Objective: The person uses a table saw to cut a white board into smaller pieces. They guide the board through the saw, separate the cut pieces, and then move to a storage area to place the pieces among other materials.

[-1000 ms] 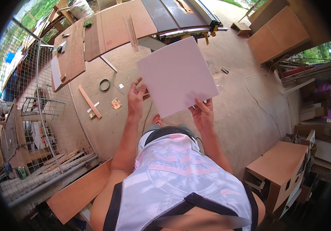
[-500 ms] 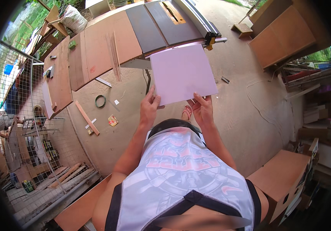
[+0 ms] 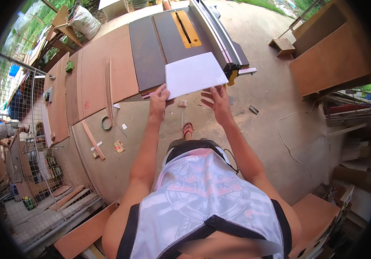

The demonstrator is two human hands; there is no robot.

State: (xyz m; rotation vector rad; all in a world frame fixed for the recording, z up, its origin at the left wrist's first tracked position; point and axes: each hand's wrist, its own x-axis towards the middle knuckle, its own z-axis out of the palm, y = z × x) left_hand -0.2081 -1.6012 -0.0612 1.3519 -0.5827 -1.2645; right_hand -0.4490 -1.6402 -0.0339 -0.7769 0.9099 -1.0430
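**White flat panel held in two bare hands before a table saw**

A four-sided white panel (image 3: 196, 75), thin and smooth-faced, was held out in front of the person's body, just past the fingertips. It overlapped the near edge of the saw in this view; whether it touched the saw could not be told. The left hand (image 3: 159, 103) pinched the near left corner. The right hand (image 3: 217, 101) held the near edge close to the right corner, some of its fingers fanned out rather than wrapped.

The panel looked light and stiff, as it showed no sag beyond the grip. Its smooth face might prove slippery and its corners easy to chip, so the edges near the corners seemed the best hold. It lay face up, its longer-looking side running left to right between the hands, the right end angled farther away. Foreshortening hid its true proportions.

Directly ahead of the grip spread the dark-topped table saw (image 3: 146, 47), with a yellow throat plate (image 3: 183, 32) and, ahead of the right hand, a long rip fence (image 3: 213, 32). Left of the left hand lay reddish-brown boards (image 3: 97, 82) topped with thin wood strips (image 3: 108, 86). Below the grip, a sandalled foot (image 3: 187, 131) stood on a concrete floor (image 3: 258, 142). Far left of the grip, a co-worker (image 3: 2, 129) was partly visible through wire mesh (image 3: 38, 112).
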